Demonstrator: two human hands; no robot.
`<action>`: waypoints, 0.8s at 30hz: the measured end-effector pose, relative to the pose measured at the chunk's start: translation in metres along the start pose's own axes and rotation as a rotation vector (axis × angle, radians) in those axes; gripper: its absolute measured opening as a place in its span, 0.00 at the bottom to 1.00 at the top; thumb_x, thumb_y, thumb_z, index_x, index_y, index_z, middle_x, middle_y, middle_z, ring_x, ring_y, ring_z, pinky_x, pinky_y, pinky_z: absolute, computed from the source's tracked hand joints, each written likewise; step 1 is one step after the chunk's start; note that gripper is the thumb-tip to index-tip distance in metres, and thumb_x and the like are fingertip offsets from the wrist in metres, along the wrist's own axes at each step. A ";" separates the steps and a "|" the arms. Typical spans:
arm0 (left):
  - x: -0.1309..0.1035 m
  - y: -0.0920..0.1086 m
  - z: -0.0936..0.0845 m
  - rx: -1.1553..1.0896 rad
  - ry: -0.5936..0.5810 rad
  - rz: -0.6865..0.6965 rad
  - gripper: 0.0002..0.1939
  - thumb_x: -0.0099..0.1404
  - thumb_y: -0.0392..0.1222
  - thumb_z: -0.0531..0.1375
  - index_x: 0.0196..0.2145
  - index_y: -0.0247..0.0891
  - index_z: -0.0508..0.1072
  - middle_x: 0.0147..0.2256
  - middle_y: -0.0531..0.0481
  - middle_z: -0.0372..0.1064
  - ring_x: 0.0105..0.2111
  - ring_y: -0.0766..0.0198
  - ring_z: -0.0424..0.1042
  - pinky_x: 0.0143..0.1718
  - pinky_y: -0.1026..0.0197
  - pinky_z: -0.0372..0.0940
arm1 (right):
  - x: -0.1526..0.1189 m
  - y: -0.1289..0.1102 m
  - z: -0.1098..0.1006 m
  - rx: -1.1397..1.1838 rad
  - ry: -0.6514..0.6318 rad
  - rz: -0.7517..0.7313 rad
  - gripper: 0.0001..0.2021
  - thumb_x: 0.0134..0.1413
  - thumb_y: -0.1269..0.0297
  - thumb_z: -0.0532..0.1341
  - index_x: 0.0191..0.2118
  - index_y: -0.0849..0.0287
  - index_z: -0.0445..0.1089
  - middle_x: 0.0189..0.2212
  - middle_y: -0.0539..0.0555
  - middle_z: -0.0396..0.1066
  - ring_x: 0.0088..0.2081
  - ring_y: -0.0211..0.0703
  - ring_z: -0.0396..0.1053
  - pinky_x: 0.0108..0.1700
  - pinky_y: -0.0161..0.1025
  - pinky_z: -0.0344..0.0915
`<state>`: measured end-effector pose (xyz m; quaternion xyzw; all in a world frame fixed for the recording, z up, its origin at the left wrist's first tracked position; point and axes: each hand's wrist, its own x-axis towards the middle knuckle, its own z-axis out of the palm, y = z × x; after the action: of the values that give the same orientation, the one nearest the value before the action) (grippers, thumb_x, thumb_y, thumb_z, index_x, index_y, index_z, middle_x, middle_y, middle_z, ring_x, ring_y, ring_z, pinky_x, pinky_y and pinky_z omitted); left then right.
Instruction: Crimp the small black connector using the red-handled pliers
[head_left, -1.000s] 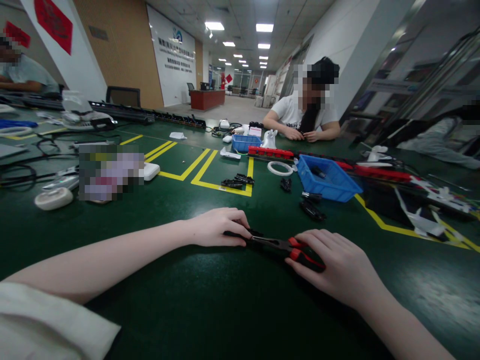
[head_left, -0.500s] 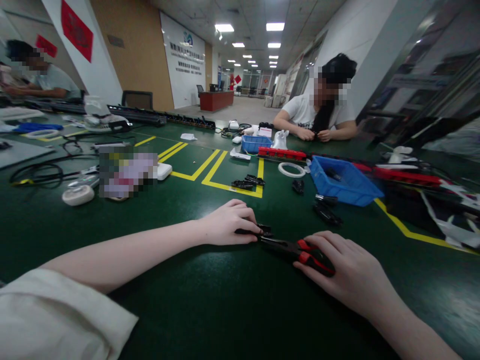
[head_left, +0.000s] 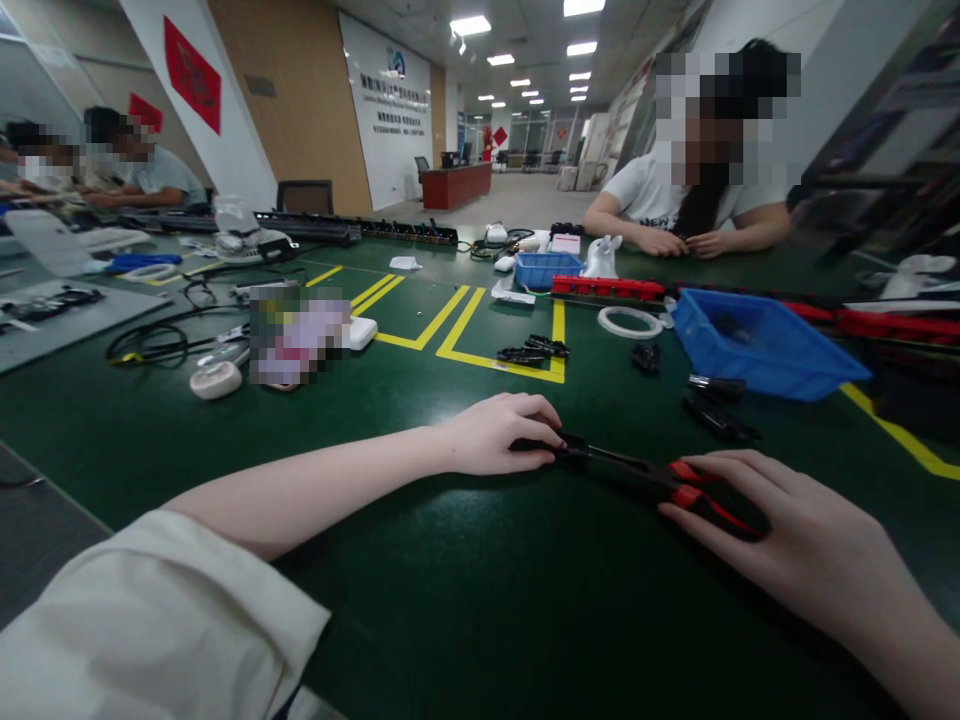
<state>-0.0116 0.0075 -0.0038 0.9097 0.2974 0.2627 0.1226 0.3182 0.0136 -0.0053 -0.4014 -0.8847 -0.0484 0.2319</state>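
Observation:
My left hand (head_left: 510, 432) is closed on a small black part (head_left: 574, 446), pinching it just above the green table; the fingers cover most of it. From the other side, my right hand (head_left: 787, 530) grips long-nose pliers (head_left: 660, 478) by their red and black handles. The tips of the pliers' jaws meet the black part's right end; whether they clamp it I cannot tell. Beyond my hands, several similar black parts (head_left: 534, 349) lie inside a yellow-taped rectangle. More black pieces (head_left: 718, 412) rest to the right, in front of a blue bin (head_left: 757, 355).
A white ring (head_left: 630, 322) and a red strip (head_left: 607, 287) lie farther back, near a small blue tray (head_left: 547, 270). To the left are a phone (head_left: 304, 345), a white case (head_left: 363, 333) and black cables (head_left: 150, 338). A person (head_left: 705, 190) sits across the table.
The view has turned left, so everything sits farther right in it. The pliers' jaws now line up with the black part's right end, where before they were by my left fingertips.

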 end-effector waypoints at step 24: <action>0.002 -0.005 -0.003 -0.238 0.025 -0.024 0.06 0.69 0.36 0.60 0.40 0.34 0.78 0.45 0.41 0.71 0.47 0.59 0.72 0.53 0.58 0.66 | -0.004 0.048 -0.001 0.013 -0.209 0.227 0.37 0.42 0.29 0.59 0.51 0.51 0.73 0.50 0.59 0.74 0.48 0.62 0.74 0.50 0.60 0.72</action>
<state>-0.0144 0.0125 -0.0022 0.8817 0.2766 0.3061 0.2290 0.3556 0.0427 -0.0107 -0.5002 -0.8533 0.0262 0.1449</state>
